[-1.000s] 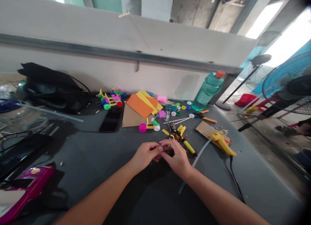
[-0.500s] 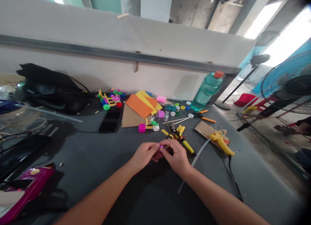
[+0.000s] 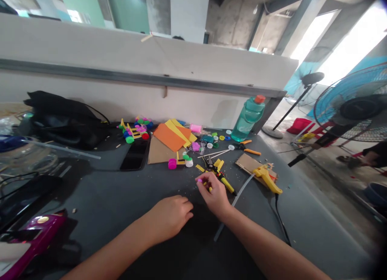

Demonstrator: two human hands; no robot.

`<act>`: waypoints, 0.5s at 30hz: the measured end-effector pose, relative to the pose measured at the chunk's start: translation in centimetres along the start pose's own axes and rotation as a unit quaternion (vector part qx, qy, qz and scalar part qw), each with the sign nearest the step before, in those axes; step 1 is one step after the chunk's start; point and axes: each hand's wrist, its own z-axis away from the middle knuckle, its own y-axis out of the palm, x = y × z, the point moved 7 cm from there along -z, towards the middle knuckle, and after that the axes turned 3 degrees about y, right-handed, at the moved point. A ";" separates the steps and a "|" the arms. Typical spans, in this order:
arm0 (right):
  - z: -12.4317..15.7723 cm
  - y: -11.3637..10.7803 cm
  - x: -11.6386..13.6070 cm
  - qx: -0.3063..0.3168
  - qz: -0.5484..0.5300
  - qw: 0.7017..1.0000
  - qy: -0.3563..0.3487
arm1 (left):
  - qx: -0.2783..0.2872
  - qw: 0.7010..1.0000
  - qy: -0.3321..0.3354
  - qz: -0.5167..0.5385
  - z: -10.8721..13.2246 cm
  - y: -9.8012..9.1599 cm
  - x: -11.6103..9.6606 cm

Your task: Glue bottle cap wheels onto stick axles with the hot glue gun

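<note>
Between the thumb and index finger of my right hand [image 3: 213, 193] is a small purple piece [image 3: 200, 180], held above the dark table. My left hand [image 3: 173, 215] is lower and to the left, apart from it, palm down with its fingers curled; whether anything is under them is hidden. Just beyond my right hand lie pliers with a yellow-and-black handle [image 3: 227, 184] and yellow scraps [image 3: 219, 164]. A little wheeled assembly with a magenta wheel [image 3: 172, 163] and a white wheel [image 3: 189, 162] stands past my left hand.
Orange sheets [image 3: 171, 135] rest on cardboard [image 3: 160, 153] beside a phone [image 3: 133, 155]. A teal bottle [image 3: 246, 120] stands at the back. A yellow glue gun [image 3: 267, 179] lies right, near a translucent stick [image 3: 236, 205]. Left are a black bag [image 3: 60, 120] and a magenta device [image 3: 39, 235].
My hands have parted. The left has moved down and to the left, away from the purple piece, which stays in my right hand. The camera view has shifted slightly.
</note>
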 end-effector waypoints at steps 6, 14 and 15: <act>-3.0 -3.7 0.1 -0.059 -0.185 0.976 0.100 | -0.067 0.995 -0.071 0.035 0.1 -3.6 4.5; -10.5 -5.8 -0.2 -0.204 -0.383 0.880 0.191 | -0.317 0.891 -0.042 0.321 -7.9 -11.1 4.8; -11.2 -5.7 0.4 -0.224 -0.402 0.868 0.187 | -0.352 0.848 -0.038 0.393 -9.0 -11.6 4.9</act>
